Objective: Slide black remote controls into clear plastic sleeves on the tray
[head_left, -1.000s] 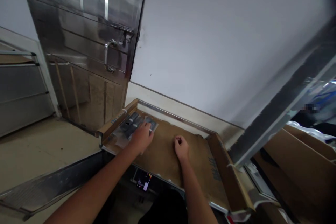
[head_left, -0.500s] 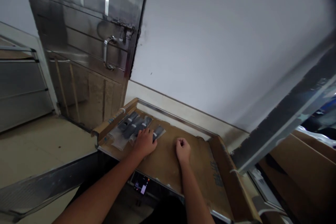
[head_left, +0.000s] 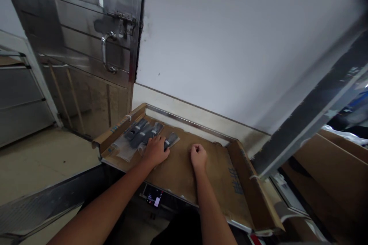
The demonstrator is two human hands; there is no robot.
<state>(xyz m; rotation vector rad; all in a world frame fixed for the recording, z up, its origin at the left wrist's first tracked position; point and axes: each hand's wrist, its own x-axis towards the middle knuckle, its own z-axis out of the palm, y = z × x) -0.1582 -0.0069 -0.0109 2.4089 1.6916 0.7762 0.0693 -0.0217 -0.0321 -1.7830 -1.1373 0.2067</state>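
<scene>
My left hand (head_left: 156, 151) rests on the bagged goods at the left of a cardboard-lined tray, its fingers spread and lying over them. Under and around it are several dark, flat items in clear plastic bags (head_left: 139, 133), each with a small pale band. One more bagged dark item (head_left: 171, 140) lies just right of my fingers, partly hidden by them. My right hand (head_left: 198, 155) is curled into a loose fist on the brown cardboard (head_left: 181, 168), apart from the bags. Nothing shows in it.
Raised cardboard sides (head_left: 254, 187) edge the tray, with a metal rail (head_left: 189, 121) behind it by the wall. A lit phone (head_left: 154, 196) sits below the front edge. A metal door (head_left: 86, 38) stands at left, a large cardboard box (head_left: 330, 164) at right.
The view has shifted slightly, so the door and tray appear a little further left and up. Both hands keep nearly the same place and pose on the tray.
</scene>
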